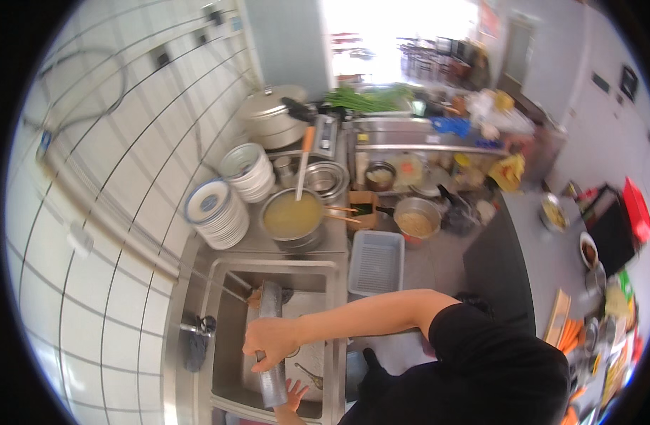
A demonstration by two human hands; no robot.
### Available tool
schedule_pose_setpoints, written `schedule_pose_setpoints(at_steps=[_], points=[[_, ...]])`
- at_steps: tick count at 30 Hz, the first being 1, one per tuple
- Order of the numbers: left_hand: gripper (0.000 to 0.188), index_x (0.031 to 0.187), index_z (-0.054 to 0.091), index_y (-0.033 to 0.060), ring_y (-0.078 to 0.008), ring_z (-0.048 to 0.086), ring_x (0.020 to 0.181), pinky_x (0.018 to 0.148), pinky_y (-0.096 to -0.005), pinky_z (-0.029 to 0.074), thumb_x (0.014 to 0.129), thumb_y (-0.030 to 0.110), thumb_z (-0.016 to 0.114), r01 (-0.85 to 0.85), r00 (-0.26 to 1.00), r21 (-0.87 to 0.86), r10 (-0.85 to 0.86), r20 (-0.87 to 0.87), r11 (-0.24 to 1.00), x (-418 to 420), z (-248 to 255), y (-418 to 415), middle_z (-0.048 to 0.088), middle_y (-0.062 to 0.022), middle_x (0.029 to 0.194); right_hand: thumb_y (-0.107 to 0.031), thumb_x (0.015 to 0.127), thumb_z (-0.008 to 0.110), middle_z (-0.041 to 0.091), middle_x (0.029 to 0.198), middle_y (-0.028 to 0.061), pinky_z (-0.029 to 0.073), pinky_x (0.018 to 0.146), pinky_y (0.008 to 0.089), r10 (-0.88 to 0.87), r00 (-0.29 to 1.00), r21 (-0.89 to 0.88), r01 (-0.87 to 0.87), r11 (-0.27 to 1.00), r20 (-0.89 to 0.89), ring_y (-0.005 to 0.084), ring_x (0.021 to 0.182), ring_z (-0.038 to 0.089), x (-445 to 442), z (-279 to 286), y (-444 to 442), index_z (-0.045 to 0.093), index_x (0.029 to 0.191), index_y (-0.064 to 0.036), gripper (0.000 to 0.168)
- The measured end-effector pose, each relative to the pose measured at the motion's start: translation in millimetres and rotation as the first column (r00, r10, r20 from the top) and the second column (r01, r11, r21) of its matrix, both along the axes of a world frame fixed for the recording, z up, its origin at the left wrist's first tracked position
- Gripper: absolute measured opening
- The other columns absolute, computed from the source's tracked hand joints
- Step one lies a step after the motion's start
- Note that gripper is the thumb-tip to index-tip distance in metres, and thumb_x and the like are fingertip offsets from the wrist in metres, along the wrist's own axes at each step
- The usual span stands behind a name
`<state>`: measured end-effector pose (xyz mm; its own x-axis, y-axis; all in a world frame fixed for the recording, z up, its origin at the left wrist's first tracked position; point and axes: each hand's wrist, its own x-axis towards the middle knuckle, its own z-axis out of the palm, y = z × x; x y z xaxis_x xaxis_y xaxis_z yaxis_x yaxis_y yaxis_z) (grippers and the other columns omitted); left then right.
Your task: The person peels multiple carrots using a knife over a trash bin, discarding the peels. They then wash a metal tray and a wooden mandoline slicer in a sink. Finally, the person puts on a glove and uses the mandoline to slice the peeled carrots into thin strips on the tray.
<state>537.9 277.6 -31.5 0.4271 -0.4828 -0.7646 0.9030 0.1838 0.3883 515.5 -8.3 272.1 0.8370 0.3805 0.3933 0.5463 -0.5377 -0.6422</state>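
Note:
My right hand [271, 342] reaches in over the stainless-steel sink [333, 303] and grips the middle of a long, silvery metal piece [272, 308]; its exact kind is unclear. My left hand [294, 397] is low in the picture, fingers spread, beside the near end of that piece; whether it touches is unclear. A metal spoon or ladle [310, 375] lies on the sink floor. A brownish item [254, 298] and a dark one [287, 295] are by the far end of the metal piece, partly hidden.
A faucet [205, 325] with a dark cloth [195, 353] is at the sink's left rim. Beyond stand stacked plates [224, 223], stacked bowls [250, 175], a pot of yellowish liquid [293, 212] and a large lidded pot [271, 117]. A grey plastic basket [377, 263] is right of the sink.

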Motion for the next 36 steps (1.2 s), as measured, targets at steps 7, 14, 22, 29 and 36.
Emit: schedule_pose_setpoints(at_steps=[7, 14, 22, 29, 36], points=[[0.058, 0.139, 0.032, 0.0102, -0.0295, 0.041, 0.124, 0.104, -0.0515, 0.034, 0.090, 0.039, 0.044, 0.420, 0.864, 0.213, -0.460, 0.205, 0.882, -19.7, 99.2, -67.6, 0.045, -0.0123, 0.132, -0.033, 0.070, 0.071, 0.048, 0.048, 0.0120, 0.035, 0.048, 0.0406, -0.348, 0.914, 0.284, 0.284, 0.916, 0.208, 0.0324, 0.049, 0.048, -147.5, 26.1, -28.0, 0.053, 0.053, -0.003, 0.038], [0.054, 0.133, 0.041, 0.0092, -0.0314, 0.049, 0.114, 0.097, -0.0482, 0.041, 0.085, 0.031, 0.052, 0.624, 0.653, 0.167, -0.626, 0.426, 0.764, -136.2, 217.4, -167.3, 0.052, -0.0107, 0.120, -0.038, 0.073, 0.067, 0.057, 0.057, 0.0075, 0.039, 0.065, 0.0351, -0.612, 0.730, 0.248, 0.559, 0.791, 0.305, 0.0279, 0.061, 0.055, -316.9, 38.4, -28.7, 0.059, 0.058, -0.006, 0.036], [0.054, 0.130, 0.043, 0.0060, -0.0274, 0.057, 0.099, 0.084, -0.0410, 0.050, 0.078, 0.011, 0.056, 0.860, 0.174, 0.341, -0.846, 0.504, 0.380, -208.5, 215.5, -304.0, 0.057, -0.0106, 0.110, -0.041, 0.075, 0.073, 0.055, 0.099, 0.0098, 0.039, 0.086, 0.0411, -0.876, 0.257, 0.165, 0.923, 0.348, 0.409, 0.0290, 0.099, 0.052, -559.2, -20.6, -28.1, 0.056, 0.079, -0.008, 0.037], [0.055, 0.133, 0.038, 0.0038, -0.0252, 0.056, 0.104, 0.084, -0.0372, 0.049, 0.081, 0.007, 0.053, 0.958, -0.137, 0.271, -0.689, 0.711, 0.090, -400.6, 189.4, -497.8, 0.054, -0.0136, 0.118, -0.048, 0.065, 0.077, 0.038, 0.130, 0.0202, 0.040, 0.097, 0.0453, -0.112, -0.988, -0.592, 0.154, -0.791, -0.108, 0.0367, 0.118, 0.043, -748.4, -165.7, -14.6, 0.040, 0.127, 0.000, 0.087], [0.048, 0.126, 0.040, -0.0043, -0.0316, 0.055, 0.109, 0.091, -0.0387, 0.043, 0.081, 0.011, 0.048, 0.830, -0.523, 0.551, -0.472, 0.709, -0.092, -524.7, 144.1, -614.0, 0.056, -0.0224, 0.118, -0.047, 0.058, 0.080, 0.046, 0.119, 0.0243, 0.039, 0.097, 0.0444, 0.098, -0.980, -0.717, 0.055, -0.695, -0.171, 0.0377, 0.116, 0.045, -744.4, -186.9, -37.5, 0.035, 0.130, -0.001, 0.097]])
